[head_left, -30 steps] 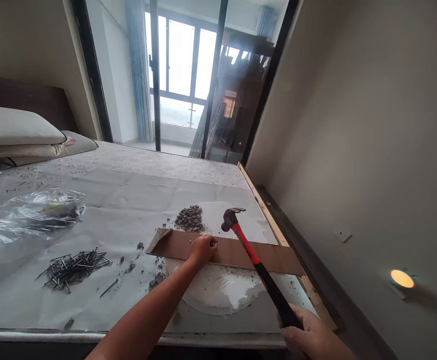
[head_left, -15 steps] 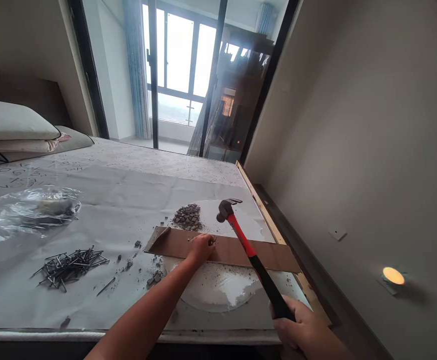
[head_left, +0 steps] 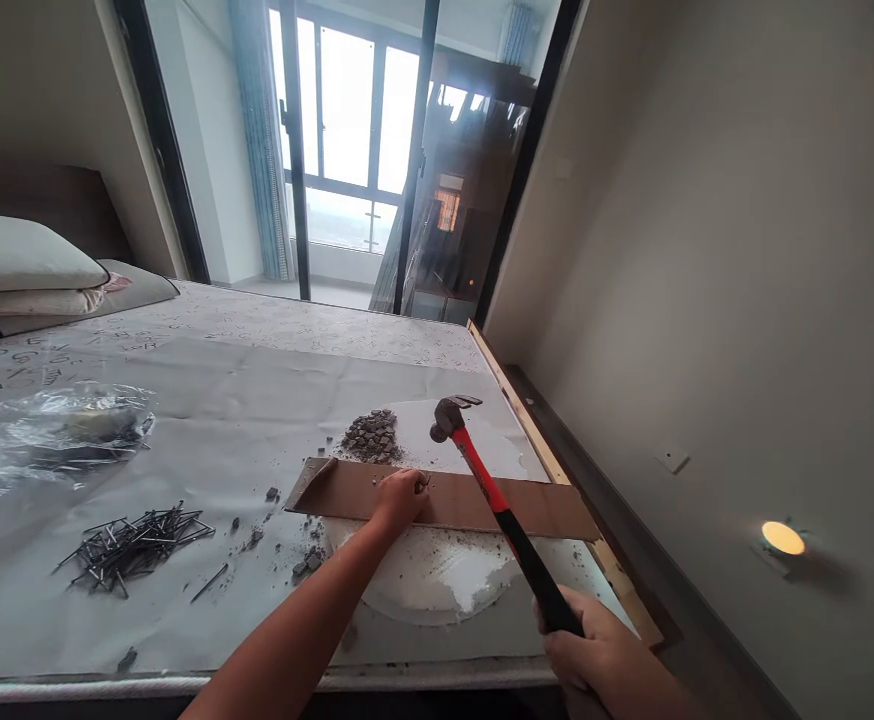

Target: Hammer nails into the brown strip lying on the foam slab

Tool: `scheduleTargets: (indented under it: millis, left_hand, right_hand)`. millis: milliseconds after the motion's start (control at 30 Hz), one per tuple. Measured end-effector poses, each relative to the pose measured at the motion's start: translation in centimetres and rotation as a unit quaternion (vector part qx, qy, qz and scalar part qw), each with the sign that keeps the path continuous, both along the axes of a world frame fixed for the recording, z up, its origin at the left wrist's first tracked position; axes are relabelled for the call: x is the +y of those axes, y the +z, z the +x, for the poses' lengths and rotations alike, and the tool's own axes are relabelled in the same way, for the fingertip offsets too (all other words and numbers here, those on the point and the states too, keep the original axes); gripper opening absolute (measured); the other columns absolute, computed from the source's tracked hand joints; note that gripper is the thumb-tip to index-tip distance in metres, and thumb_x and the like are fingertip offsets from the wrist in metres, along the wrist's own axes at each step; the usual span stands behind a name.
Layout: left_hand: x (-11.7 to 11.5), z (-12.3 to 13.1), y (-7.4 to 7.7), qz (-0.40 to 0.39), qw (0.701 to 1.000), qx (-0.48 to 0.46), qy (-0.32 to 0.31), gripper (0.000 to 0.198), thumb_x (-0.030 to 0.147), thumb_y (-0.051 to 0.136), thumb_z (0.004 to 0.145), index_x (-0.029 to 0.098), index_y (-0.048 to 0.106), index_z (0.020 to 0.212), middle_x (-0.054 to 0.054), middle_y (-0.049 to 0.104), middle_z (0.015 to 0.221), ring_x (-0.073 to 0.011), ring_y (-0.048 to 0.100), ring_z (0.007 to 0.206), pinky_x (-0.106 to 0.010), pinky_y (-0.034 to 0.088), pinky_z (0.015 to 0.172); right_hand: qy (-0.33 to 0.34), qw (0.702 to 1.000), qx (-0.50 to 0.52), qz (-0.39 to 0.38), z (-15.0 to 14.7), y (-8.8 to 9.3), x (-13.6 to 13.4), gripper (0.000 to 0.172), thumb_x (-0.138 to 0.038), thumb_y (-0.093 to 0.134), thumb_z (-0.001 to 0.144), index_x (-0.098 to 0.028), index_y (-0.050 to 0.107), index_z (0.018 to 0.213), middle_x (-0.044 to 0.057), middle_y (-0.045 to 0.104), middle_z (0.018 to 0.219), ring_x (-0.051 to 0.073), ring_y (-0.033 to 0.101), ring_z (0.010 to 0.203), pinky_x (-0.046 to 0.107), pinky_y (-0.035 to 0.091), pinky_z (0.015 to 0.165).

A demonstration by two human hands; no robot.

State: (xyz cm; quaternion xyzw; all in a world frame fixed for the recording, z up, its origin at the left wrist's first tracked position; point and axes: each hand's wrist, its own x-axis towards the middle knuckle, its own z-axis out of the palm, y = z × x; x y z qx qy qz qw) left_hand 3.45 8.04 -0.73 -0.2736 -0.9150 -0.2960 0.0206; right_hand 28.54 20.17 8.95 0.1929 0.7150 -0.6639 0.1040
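Note:
My right hand (head_left: 594, 640) is wrapped round the black grip of a claw hammer (head_left: 491, 490) with a red and black handle. Its head is raised over the far edge of a long brown board (head_left: 512, 508), claw pointing right. On that board rests my left hand (head_left: 401, 497), fingers pinched together; something small and dark shows at the fingertips, too small to name. Just beyond the board lies a heap of small grey-brown chips (head_left: 371, 436). A pile of long nails (head_left: 133, 545) is to the left, with one loose nail (head_left: 210, 583) beside it.
A grey sheet (head_left: 257, 390) covers part of the mattress, with a whitish round patch (head_left: 437, 580) under the board. A clear plastic bag (head_left: 54, 440) lies left. A wooden strip (head_left: 516, 400) runs along the right edge, near the wall (head_left: 707, 250). Pillows (head_left: 24, 250) are at far left.
The whole view has shifted slightly, with most things a little further left. Both hands, the hammer and the board hold nearly the same places relative to each other.

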Motion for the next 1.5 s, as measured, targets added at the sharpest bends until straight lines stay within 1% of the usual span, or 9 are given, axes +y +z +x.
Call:
scheduleTargets:
  millis: [167,333,567,767,967,1133,1233,1367,1500]
  left_hand:
    - [-0.1,0.2,0.3,-0.006,1.0,-0.005,0.01,0.017,0.016,0.049,0.067,0.02,0.063,0.074,-0.003,0.065,0.081,-0.0172,0.056,0.077,-0.025,0.034,0.064]
    - [0.1,0.2,0.3,0.001,1.0,0.001,0.008,0.016,0.018,0.05,0.068,0.02,0.064,0.075,-0.003,0.066,0.083,-0.0168,0.056,0.076,-0.025,0.033,0.064]
    - [0.0,-0.1,-0.1,-0.003,1.0,0.024,0.004,0.018,0.017,0.049,0.067,0.021,0.065,0.075,-0.002,0.066,0.083,-0.0163,0.056,0.076,-0.024,0.033,0.064]
    - [0.0,-0.2,-0.2,-0.007,0.999,0.035,-0.001,0.019,0.017,0.049,0.066,0.021,0.065,0.074,-0.003,0.066,0.081,-0.0163,0.055,0.072,-0.025,0.033,0.062]
    - [-0.1,-0.1,0.1,-0.008,0.999,0.032,-0.011,0.017,0.016,0.048,0.067,0.02,0.064,0.072,-0.003,0.065,0.079,-0.0161,0.055,0.073,-0.024,0.034,0.061]
    - [-0.1,0.0,0.0,-0.011,0.999,0.039,-0.005,0.015,0.018,0.049,0.068,0.021,0.063,0.072,-0.001,0.065,0.08,-0.0154,0.055,0.072,-0.024,0.032,0.059]
    - [-0.1,-0.2,-0.2,-0.011,0.999,0.035,-0.003,0.014,0.019,0.049,0.069,0.021,0.063,0.073,-0.002,0.065,0.081,-0.0154,0.055,0.071,-0.024,0.033,0.06]
    - [-0.2,-0.2,-0.1,-0.01,1.0,0.026,-0.009,0.017,0.017,0.049,0.068,0.02,0.064,0.076,-0.003,0.066,0.084,-0.0161,0.056,0.078,-0.024,0.036,0.066]
    - [-0.2,-0.1,0.0,-0.016,1.0,0.023,-0.008,0.018,0.016,0.05,0.068,0.02,0.065,0.078,-0.003,0.066,0.086,-0.0166,0.057,0.079,-0.025,0.036,0.067]
  right_hand:
    - [0.028,0.999,-0.023,-0.02,-0.2,-0.7,-0.6,0.006,-0.017,0.037,0.061,-0.022,0.035,0.061,-0.013,0.027,0.036,0.003,0.022,0.027,0.02,0.013,0.033]
    - [-0.016,1.0,0.015,0.005,0.1,0.0,0.0,0.003,-0.021,0.037,0.064,-0.023,0.035,0.066,-0.014,0.024,0.036,0.004,0.021,0.026,0.019,0.014,0.032]
    - [-0.008,0.999,-0.043,-0.006,-0.3,-1.5,-0.9,0.008,-0.02,0.037,0.055,-0.023,0.033,0.062,-0.015,0.023,0.032,0.003,0.016,0.026,0.018,0.014,0.028]
    - [-0.016,1.0,0.016,-0.005,0.1,0.1,-0.2,0.005,-0.02,0.037,0.065,-0.022,0.033,0.068,-0.015,0.024,0.037,0.003,0.02,0.027,0.017,0.013,0.032]
    - [0.024,0.999,-0.04,0.003,0.0,-0.5,-0.7,0.007,-0.016,0.037,0.059,-0.022,0.035,0.062,-0.013,0.028,0.033,0.003,0.022,0.026,0.017,0.016,0.03]
    - [-0.001,1.0,-0.012,0.008,0.4,0.9,-0.6,0.006,-0.019,0.037,0.064,-0.023,0.036,0.068,-0.014,0.025,0.031,0.004,0.021,0.026,0.017,0.013,0.029]
    - [-0.012,1.0,-0.005,0.014,0.1,0.4,-0.6,0.007,-0.018,0.037,0.061,-0.023,0.034,0.066,-0.014,0.025,0.033,0.004,0.021,0.026,0.017,0.013,0.029]
    - [0.028,0.999,-0.03,0.011,-0.4,-0.7,-0.7,0.007,-0.016,0.036,0.057,-0.022,0.034,0.061,-0.013,0.027,0.034,0.003,0.021,0.027,0.018,0.015,0.029]
    - [0.014,0.999,-0.021,0.04,-0.2,0.0,-0.5,0.007,-0.017,0.038,0.059,-0.022,0.037,0.064,-0.013,0.026,0.036,0.003,0.021,0.029,0.018,0.015,0.031]
